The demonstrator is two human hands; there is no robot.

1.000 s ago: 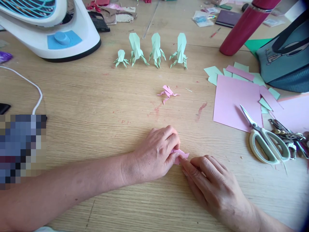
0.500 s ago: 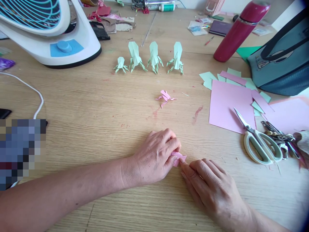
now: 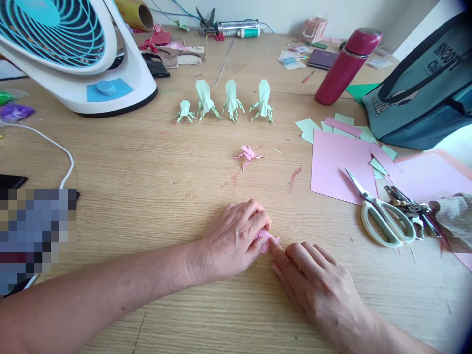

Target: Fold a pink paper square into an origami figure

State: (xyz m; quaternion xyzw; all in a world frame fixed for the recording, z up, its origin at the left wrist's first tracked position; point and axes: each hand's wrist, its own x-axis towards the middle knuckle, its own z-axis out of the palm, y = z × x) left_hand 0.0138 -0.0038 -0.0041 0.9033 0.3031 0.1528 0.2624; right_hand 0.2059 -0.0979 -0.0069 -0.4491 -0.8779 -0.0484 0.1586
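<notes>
My left hand (image 3: 236, 238) pinches a small folded pink paper piece (image 3: 266, 239) against the wooden table (image 3: 147, 162). The index fingertip of my right hand (image 3: 317, 287) presses on that same piece from the right. Most of the paper is hidden under my fingers. A finished pink origami figure (image 3: 248, 155) lies farther out on the table. Behind it stands a row of several pale green origami figures (image 3: 225, 102).
Pink sheets (image 3: 341, 164) and green scraps lie at right, with scissors (image 3: 379, 216) and keys (image 3: 409, 209) on them. A red bottle (image 3: 344, 61) and a grey-blue bag (image 3: 424, 93) stand far right. A white fan (image 3: 73, 54) and its cord (image 3: 55, 147) occupy the left.
Both hands stay on the pink piece and have closed in on it, so less paper shows. The head camera has tilted up, showing more of the far table.
</notes>
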